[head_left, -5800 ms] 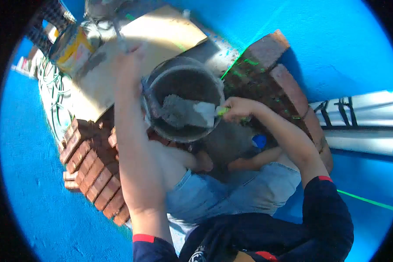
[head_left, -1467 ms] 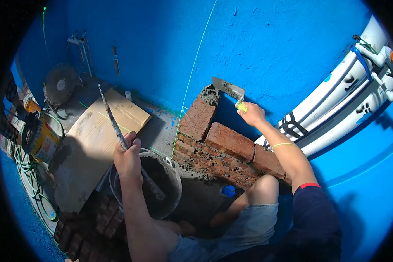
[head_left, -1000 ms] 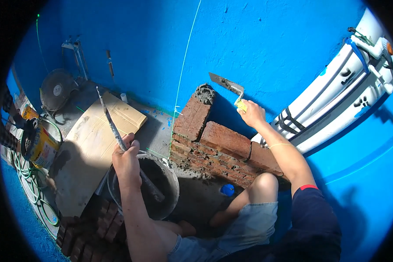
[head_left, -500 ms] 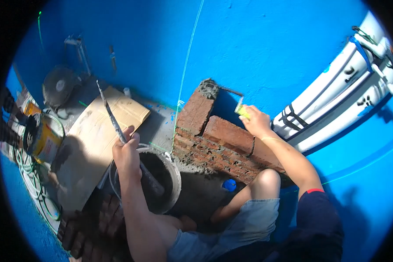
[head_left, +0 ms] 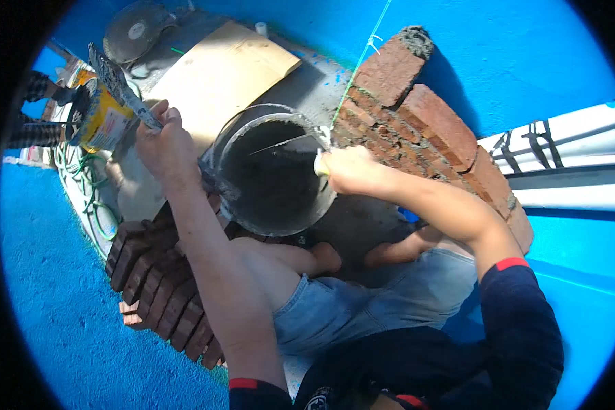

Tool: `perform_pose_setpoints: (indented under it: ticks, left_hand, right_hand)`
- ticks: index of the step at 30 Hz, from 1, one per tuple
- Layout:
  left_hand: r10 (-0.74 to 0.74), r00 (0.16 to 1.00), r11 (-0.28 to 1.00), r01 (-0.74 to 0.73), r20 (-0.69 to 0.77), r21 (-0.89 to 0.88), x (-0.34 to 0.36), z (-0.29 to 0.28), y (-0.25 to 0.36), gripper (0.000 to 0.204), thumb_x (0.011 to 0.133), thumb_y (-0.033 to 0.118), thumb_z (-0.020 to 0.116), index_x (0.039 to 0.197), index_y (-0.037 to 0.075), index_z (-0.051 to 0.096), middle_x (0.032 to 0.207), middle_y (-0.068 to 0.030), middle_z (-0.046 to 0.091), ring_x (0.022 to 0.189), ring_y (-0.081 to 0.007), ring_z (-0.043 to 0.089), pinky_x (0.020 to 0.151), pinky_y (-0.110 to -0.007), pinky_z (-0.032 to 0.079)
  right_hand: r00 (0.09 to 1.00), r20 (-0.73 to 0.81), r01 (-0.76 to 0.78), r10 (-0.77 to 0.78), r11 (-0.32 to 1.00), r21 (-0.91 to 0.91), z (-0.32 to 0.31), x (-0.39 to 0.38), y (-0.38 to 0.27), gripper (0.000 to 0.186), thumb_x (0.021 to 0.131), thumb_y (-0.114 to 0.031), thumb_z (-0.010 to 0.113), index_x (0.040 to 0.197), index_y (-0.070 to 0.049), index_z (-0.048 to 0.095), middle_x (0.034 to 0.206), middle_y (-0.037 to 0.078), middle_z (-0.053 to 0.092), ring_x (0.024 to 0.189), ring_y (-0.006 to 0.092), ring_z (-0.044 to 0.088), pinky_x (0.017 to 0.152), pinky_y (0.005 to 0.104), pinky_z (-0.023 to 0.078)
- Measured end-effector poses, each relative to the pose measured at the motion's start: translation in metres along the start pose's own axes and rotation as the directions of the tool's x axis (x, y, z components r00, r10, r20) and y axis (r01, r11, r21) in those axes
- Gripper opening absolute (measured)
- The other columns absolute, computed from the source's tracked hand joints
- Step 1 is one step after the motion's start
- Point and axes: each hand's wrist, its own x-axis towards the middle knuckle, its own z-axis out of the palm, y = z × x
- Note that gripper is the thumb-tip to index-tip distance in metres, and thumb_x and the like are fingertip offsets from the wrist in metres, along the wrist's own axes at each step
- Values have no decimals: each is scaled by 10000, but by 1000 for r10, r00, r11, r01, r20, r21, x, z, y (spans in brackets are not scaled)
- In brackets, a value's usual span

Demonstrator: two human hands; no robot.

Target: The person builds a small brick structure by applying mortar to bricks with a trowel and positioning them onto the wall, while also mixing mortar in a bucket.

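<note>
My left hand [head_left: 164,147] is closed round a long mortar-smeared stick [head_left: 119,82]; its upper part widens beyond my fist and its lower end reaches the bucket's left side. With my right hand [head_left: 348,169] I grip a trowel [head_left: 280,145] by its yellow handle, mostly hidden in my fingers. The thin blade points left across the mouth of a round bucket [head_left: 280,229]. Inside, the bucket is dark, with grey mix on its walls. Right of it rises a low red brick wall [head_left: 437,130], with wet mortar [head_left: 417,41] on its far end brick.
A green string [head_left: 352,75] runs taut along the brick wall's left side. Cardboard [head_left: 219,68] lies beyond the bucket, near a fan [head_left: 137,31]. Dark bricks [head_left: 164,294] are stacked at lower left. A yellow bucket [head_left: 109,119] stands left; white pipes [head_left: 567,137] lie right.
My right hand has brought the trowel from the wall's far end down and left to the bucket. The left hand has shifted left and up with the stick. The view has turned.
</note>
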Motion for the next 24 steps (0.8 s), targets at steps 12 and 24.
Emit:
perform_pose_setpoints:
  ticks: [12,24]
  left_hand:
    - [-29,999,998,27,39,50,-7,-2,8,244,810,53,627,1044,-4,657,892,-95,620,793,-180,601,760,-314,465]
    - [-64,992,993,74,108,-92,-9,11,16,178,836,13,589,1008,-23,618,759,-61,579,581,-115,536,535,-241,403]
  right_hand:
    - [962,207,-80,177,910,-406,105,128,-69,302,697,-131,757,991,-68,728,1042,84,692,937,262,671,675,438,553]
    - [876,437,344,-206,901,-263,26,81,-64,195,829,-166,616,970,-104,735,990,63,702,864,236,686,641,426,555]
